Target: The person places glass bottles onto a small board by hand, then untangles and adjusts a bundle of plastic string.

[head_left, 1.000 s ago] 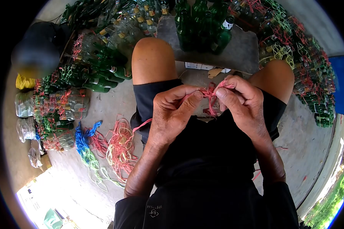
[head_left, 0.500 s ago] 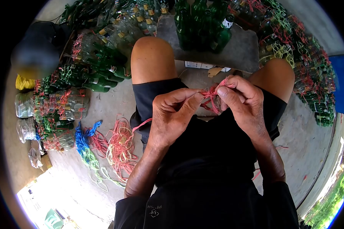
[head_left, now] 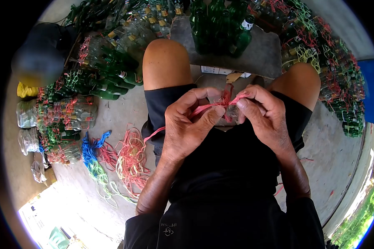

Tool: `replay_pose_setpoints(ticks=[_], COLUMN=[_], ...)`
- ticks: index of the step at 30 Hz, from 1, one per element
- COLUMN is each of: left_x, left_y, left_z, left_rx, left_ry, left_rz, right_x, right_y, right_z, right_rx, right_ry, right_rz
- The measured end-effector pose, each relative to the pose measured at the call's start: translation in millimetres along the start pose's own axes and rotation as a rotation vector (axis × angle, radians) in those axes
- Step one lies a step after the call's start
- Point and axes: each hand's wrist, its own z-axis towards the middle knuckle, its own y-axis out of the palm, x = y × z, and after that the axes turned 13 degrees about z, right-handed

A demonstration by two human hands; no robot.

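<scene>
Above my lap, a tangle of red plastic twine [head_left: 225, 103] stretches between my two hands. My left hand [head_left: 191, 120] is closed on it, thumb against the strands, the forefinger raised slightly over them. One strand runs from under that hand down to the left, toward a loose heap of red and pale yellow twine [head_left: 131, 162] on the floor. My right hand [head_left: 262, 114] pinches the other side of the tangle between thumb and forefinger. Loose ends hang below the knot between the hands.
Green bottles [head_left: 220, 29] stand on a low grey bench [head_left: 262, 54] beyond my knees. Bundles of tied bottles [head_left: 75, 112] are stacked at the left, and more bottle bundles [head_left: 336, 83] at the right. Blue twine [head_left: 89, 149] lies beside the red heap.
The red twine between my hands is now pulled out into a straighter line, with its tangle more exposed. My left fingers have lifted and shifted a little; my right hand has barely moved.
</scene>
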Motion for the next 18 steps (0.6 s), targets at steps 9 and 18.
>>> replay_pose_setpoints(ticks=[9, 18], left_x=[-4, -4], left_y=[0, -3], left_z=[3, -1], left_rx=[-0.122, -0.121], left_ry=[0.218, 0.183], left_rz=[0.248, 0.324], right_x=[-4, -1], right_y=[0, -1], right_z=[-3, -4], right_rx=[-0.053, -0.072], right_ry=[0.037, 0.028], right_rz=[-0.035, -0.020])
